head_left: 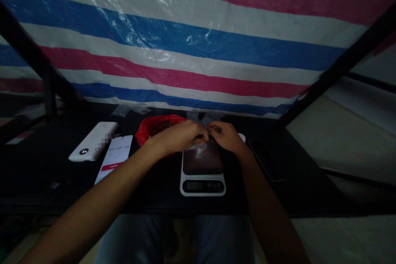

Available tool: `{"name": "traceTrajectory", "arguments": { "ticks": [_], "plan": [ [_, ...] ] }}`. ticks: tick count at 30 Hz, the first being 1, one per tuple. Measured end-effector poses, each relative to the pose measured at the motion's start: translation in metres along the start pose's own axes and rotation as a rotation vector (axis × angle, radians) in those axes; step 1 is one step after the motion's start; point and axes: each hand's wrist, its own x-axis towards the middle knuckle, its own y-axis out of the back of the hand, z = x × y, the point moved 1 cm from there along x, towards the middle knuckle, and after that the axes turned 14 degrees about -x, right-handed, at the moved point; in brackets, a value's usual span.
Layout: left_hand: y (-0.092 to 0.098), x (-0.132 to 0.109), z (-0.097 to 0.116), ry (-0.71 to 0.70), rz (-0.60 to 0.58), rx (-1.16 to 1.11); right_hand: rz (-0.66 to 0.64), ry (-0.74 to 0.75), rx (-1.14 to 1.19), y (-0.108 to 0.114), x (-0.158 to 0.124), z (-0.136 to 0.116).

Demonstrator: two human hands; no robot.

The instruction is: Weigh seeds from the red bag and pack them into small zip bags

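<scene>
Above a white kitchen scale [202, 165] with a dark metal plate, my two hands come close together. My left hand [190, 135] is closed, its fingertips pinching a small clear plastic bag [201, 147] that hangs just over the back of the plate. My right hand [225, 135] meets it from the other side, fingers bent and pinched at the same bag; its contents are too dim to make out. Beside my left wrist sits a red plastic bag [142, 131], open at the top, with small dark brown pieces [161, 127] inside. The scale's display is unreadable.
Left on the black table [37, 173] lie a white power bank [93, 142] and a phone [119, 152] showing a running timer. Clear bags [122, 110] lie along the back. A dark flat device [267, 161] rests at right. A striped tarp [198, 49] rises behind.
</scene>
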Motion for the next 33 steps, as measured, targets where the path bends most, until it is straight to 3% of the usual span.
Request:
{"name": "traceTrajectory", "arguments": {
  "ticks": [8, 15, 25, 30, 33],
  "plan": [
    [0.001, 0.002, -0.001, -0.063, -0.051, -0.007, -0.002, -0.031, 0.024, 0.000, -0.001, 0.000],
    [0.002, 0.004, 0.000, -0.028, -0.120, 0.008, -0.003, -0.038, 0.015, 0.000, 0.000, 0.001],
    [0.003, 0.007, -0.002, -0.034, -0.127, -0.057, 0.037, -0.035, 0.090, 0.007, -0.001, 0.002],
    [0.000, 0.009, -0.002, -0.041, -0.082, -0.091, 0.091, -0.089, 0.016, 0.023, -0.031, -0.013],
    [-0.002, 0.010, -0.003, -0.047, -0.043, -0.080, 0.082, -0.056, -0.096, 0.017, -0.063, -0.035]
  ]
}}
